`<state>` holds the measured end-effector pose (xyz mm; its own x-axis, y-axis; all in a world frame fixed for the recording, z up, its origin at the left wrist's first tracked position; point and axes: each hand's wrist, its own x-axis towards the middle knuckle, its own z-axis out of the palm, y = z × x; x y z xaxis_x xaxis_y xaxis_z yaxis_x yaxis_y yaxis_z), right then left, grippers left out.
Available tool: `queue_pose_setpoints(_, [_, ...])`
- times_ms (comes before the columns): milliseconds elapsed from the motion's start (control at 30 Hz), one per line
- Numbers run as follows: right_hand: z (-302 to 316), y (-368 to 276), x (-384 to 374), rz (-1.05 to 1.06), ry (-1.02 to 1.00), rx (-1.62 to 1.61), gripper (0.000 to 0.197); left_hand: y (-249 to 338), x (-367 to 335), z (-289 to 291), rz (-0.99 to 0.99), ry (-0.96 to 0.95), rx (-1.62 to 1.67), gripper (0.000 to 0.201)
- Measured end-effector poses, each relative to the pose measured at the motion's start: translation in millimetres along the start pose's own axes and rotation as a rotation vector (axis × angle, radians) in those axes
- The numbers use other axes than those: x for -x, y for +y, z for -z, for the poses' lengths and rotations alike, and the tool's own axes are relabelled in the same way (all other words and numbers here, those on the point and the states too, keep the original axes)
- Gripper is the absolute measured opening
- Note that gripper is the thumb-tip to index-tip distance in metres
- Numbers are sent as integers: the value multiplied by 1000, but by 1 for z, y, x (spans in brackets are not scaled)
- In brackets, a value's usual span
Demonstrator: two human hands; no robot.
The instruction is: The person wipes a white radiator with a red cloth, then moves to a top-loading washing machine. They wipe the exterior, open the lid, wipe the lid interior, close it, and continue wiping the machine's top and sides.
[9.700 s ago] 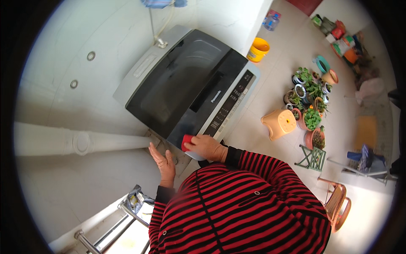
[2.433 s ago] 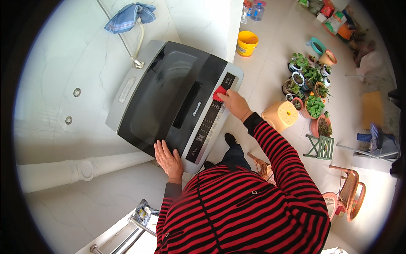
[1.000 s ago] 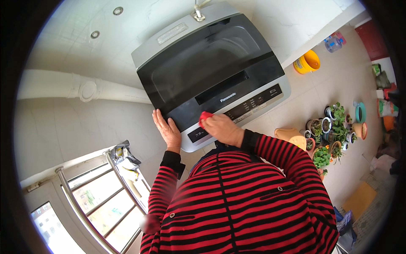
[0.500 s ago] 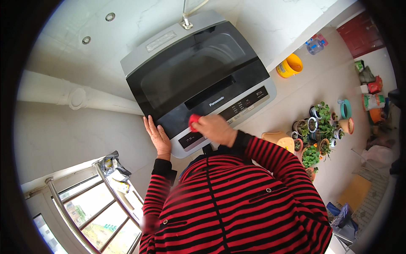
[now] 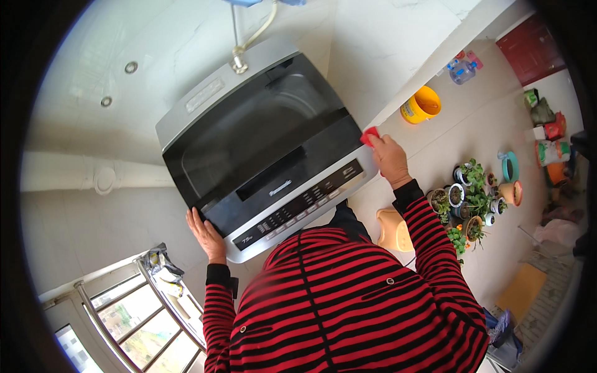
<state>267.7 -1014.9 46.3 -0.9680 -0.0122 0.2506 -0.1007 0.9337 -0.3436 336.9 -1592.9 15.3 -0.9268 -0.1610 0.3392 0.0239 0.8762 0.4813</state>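
Observation:
In front of me stands a top-loading washing machine (image 5: pixel 273 149) with its dark see-through lid down and a grey body. My left hand (image 5: pixel 205 236) lies flat with fingers stretched along the machine's near left edge, holding nothing. At the right end of the control panel (image 5: pixel 298 205), my right hand (image 5: pixel 389 160) grips a red cloth (image 5: pixel 369 136), its tip against the machine's right front corner. Most of the cloth is hidden inside the fingers.
A tap with a hose (image 5: pixel 238 61) rises behind the machine. White pipe (image 5: pixel 137 173) runs along the left wall, above a railed window (image 5: pixel 134 317). On the floor to the right are a yellow bucket (image 5: pixel 421 105), an orange stool (image 5: pixel 393 230), several potted plants (image 5: pixel 477 199) and a water jug (image 5: pixel 461 71).
My right hand has carried the red cloth from the panel's left part to the machine's right corner. The left hand stays on the left edge. The view has shifted, so the machine appears further left.

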Motion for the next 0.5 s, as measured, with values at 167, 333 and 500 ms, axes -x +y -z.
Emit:
queue_pose_setpoints(167, [18,58,-25,-151,75,-320,38,47,1,-5,192,37,-358,59])
queue_pose_setpoints(333, [-2,12,-11,217,-83,-428,47,145,11,-63,34,13,-246,72])
queue_pose_setpoints(500, [-11,6,-20,200,-13,-620,45,223,18,-107,-56,-196,-185,70])
